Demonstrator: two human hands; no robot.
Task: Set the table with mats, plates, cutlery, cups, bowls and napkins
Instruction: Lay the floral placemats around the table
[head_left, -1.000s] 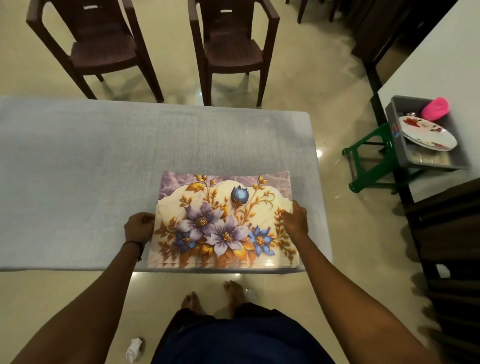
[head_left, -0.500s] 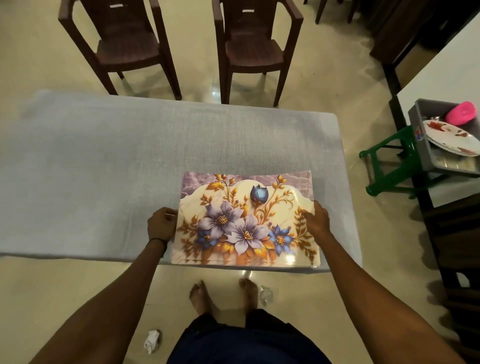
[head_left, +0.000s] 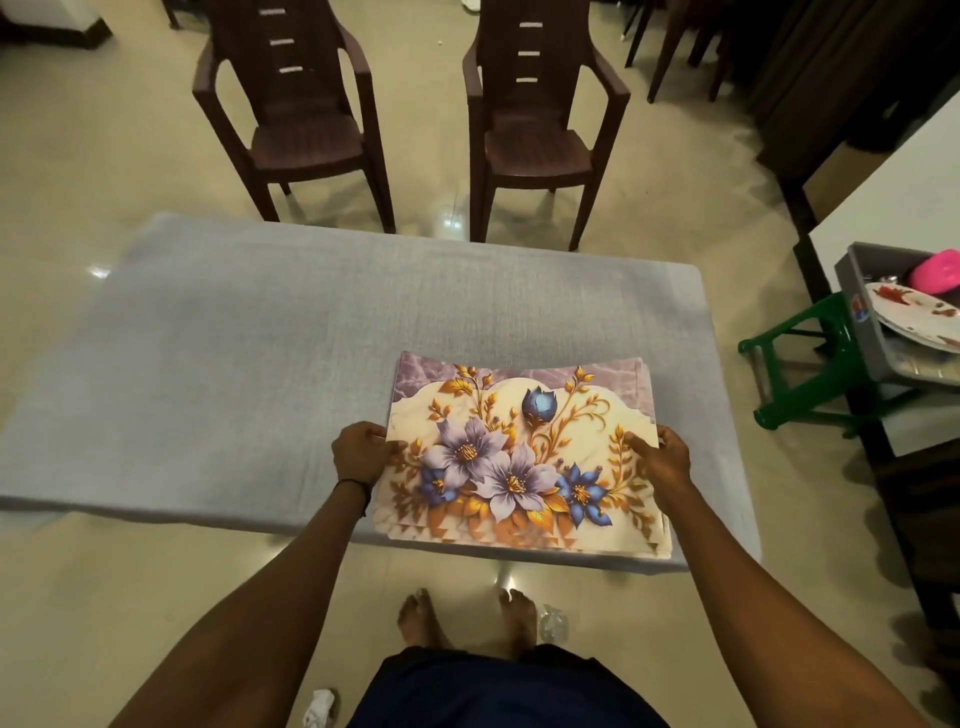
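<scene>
Grey cloth-covered rectangular table (head_left: 260, 374) is bare across its left and middle; two dark brown plastic armchairs (head_left: 306, 114) stand at the far side.

Left hand (head_left: 358, 454) pinches the left edge of the floral-print rectangular place mats (head_left: 519, 457), thumb on top, fingers curled under. The mats look like a stack of several: stepped edges show at the near right corner. The stack lies on the near right part of the table, its near edge right at the table edge, in front of the person. Right hand (head_left: 660, 460) grips the right edge the same way, thumb on the print, fingers around the side. Gripping both short edges probably squares up the stack, or gets the top mat ready to peel off for the first place setting.

Far right, a grey plastic tub (head_left: 872, 332) on a white side table (head_left: 893, 208) holds a white plate with red leaf print (head_left: 914, 317) and a pink plastic item (head_left: 940, 270), cup or bowl, can't tell. Likely staged there for later steps. A green plastic stool (head_left: 800, 364) stands just beside it.

Versus half a second ago: hands and mats sit the same way relative to the table, both hands at the edges. The view has tilted up, showing more of the chairs. No mat laid out yet; task barely started.
</scene>
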